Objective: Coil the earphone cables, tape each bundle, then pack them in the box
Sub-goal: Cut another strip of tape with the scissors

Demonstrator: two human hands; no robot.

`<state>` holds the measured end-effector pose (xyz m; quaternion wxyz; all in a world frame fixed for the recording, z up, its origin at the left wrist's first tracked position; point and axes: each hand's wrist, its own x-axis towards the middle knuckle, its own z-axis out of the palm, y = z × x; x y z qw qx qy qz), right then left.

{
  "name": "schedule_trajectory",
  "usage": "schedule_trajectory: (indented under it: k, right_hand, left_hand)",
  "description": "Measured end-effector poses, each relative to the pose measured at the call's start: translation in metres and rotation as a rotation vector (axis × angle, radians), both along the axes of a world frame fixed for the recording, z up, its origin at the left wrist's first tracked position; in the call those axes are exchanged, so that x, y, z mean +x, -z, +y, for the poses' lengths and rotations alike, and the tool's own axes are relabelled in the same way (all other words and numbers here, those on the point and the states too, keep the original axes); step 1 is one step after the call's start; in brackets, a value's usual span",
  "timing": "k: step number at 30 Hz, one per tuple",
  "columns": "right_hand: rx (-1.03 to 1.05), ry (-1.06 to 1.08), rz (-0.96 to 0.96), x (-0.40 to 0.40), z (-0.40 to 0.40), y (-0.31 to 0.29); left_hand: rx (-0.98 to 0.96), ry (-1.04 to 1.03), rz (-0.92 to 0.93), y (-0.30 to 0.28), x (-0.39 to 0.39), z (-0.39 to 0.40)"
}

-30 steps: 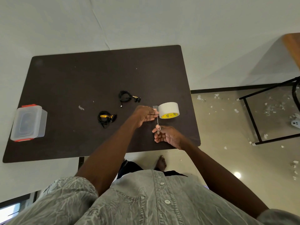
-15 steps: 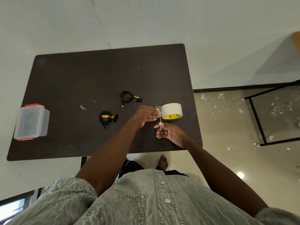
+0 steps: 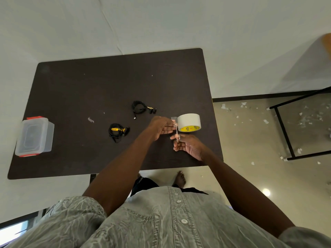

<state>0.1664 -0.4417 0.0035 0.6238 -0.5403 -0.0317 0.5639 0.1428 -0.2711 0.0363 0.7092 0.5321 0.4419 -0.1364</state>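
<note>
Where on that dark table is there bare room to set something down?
The far half of the table, beyond the two coiled earphone bundles, is bare but for specks. So is the near strip between the box and the left forearm. It is crowded at the right, where both hands work at the tape roll.

Both hands meet before the body, left hand (image 3: 162, 127) fingers extended, right hand (image 3: 188, 146) pinching.

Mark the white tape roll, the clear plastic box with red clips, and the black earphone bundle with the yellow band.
white tape roll (image 3: 188, 119), head view, outer curved side.
clear plastic box with red clips (image 3: 35, 136), head view, lid top.
black earphone bundle with the yellow band (image 3: 117, 130), head view, yellow band.
</note>
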Motion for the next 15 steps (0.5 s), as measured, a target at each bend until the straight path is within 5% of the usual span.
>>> schedule_trajectory:
  k: [15]
  right_hand:
    - [0.012,0.015,0.011,-0.0011,-0.0058,0.0026]
  left_hand:
    - [-0.006,-0.02,0.015,-0.0031,0.0004,-0.0016]
